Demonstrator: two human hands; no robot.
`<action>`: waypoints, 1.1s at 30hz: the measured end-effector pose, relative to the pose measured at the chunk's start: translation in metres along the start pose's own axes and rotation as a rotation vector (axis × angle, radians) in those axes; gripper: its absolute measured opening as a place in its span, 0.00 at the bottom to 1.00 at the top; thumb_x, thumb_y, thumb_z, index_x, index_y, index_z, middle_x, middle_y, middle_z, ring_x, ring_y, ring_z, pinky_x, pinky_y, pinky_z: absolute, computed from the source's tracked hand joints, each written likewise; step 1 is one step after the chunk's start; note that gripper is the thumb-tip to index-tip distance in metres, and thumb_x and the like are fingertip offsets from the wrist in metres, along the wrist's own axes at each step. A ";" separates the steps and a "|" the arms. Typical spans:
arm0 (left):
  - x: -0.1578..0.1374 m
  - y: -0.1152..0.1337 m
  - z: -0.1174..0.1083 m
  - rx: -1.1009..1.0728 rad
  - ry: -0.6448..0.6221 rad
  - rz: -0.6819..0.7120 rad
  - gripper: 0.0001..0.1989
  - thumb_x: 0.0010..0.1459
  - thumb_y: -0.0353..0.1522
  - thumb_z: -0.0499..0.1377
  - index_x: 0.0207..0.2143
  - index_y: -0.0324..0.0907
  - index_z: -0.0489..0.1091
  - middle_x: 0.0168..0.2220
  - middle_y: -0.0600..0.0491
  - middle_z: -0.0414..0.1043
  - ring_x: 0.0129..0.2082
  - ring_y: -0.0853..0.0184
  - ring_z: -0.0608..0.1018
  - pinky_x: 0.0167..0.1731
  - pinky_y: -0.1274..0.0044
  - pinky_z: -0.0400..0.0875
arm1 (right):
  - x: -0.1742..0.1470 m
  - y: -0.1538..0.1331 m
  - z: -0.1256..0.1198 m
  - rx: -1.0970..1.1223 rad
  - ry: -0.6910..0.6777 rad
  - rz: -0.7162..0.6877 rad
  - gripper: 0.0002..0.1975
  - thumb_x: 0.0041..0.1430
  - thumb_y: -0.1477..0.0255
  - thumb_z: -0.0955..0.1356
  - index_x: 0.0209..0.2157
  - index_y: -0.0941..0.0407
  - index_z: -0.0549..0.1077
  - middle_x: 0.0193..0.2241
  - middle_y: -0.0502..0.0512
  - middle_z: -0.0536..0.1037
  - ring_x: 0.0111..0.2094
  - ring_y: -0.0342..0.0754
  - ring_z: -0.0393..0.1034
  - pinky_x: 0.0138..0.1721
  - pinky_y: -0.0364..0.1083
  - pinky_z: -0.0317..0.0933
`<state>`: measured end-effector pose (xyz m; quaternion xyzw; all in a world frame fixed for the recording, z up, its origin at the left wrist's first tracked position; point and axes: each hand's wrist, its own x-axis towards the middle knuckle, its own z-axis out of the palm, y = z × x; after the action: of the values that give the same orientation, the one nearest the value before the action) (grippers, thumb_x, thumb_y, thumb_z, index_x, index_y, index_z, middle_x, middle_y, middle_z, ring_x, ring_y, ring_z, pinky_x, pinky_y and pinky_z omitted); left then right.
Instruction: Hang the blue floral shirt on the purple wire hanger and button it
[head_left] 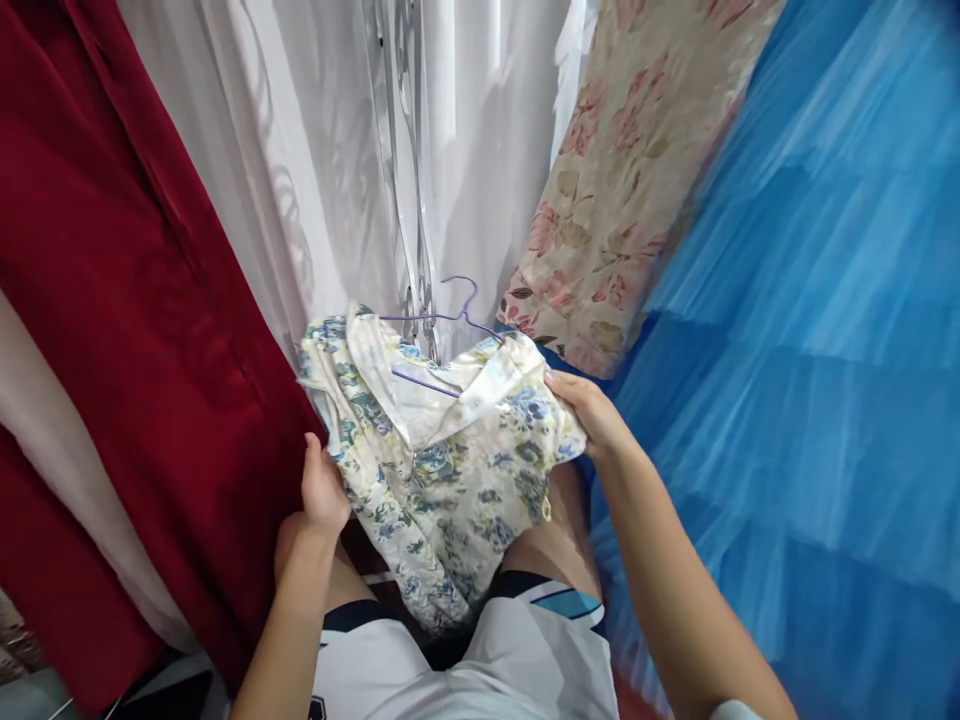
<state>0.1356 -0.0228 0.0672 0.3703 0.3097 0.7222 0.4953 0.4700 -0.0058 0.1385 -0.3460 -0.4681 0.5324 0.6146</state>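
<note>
A white dress with blue and green flowers [480, 480] hangs in front of my lap on a thin purple hanger [466, 312]. Its neckline is open, with a white collar, and the lower part bunches down between my legs. My right hand [592, 408] grips the shoulder edge on the right, thumb on top and fingers behind the cloth. At the left side of the dress, below the armhole, is my left hand [325, 488]; its thumb points up and its fingers are hidden behind the fabric, which it appears to hold.
Dark red cloth [172, 300] hangs on the left. White drapery [480, 130] with pale ribbons [411, 180] hangs ahead. To the right are a beige fabric with pink flowers [600, 210] and a tiered blue tulle garment [795, 400], close to my right arm.
</note>
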 end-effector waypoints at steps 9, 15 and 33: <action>-0.036 -0.018 -0.023 0.212 0.216 0.031 0.22 0.46 0.34 0.70 0.45 0.39 0.73 0.45 0.46 0.78 0.50 0.56 0.78 0.53 0.67 0.70 | 0.017 -0.019 0.011 -0.134 -0.160 0.027 0.20 0.43 0.64 0.77 0.39 0.58 0.80 0.30 0.58 0.82 0.26 0.52 0.76 0.26 0.47 0.68; -0.082 -0.050 -0.026 0.272 0.220 0.008 0.22 0.49 0.39 0.68 0.47 0.41 0.75 0.46 0.46 0.78 0.54 0.52 0.75 0.56 0.65 0.67 | -0.033 0.040 0.016 -0.093 0.766 -0.792 0.12 0.55 0.64 0.70 0.40 0.55 0.74 0.32 0.51 0.76 0.34 0.46 0.72 0.36 0.46 0.65; -0.121 -0.061 0.005 0.394 0.213 -0.032 0.24 0.56 0.43 0.64 0.51 0.40 0.72 0.52 0.44 0.74 0.55 0.55 0.73 0.56 0.67 0.67 | -0.094 0.151 0.092 -0.249 -0.196 0.066 0.16 0.64 0.59 0.64 0.28 0.55 0.63 0.18 0.44 0.63 0.18 0.39 0.53 0.22 0.42 0.48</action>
<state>0.1981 -0.1173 -0.0071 0.3763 0.5014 0.6748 0.3893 0.3337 -0.0754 0.0096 -0.3810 -0.5765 0.5214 0.5007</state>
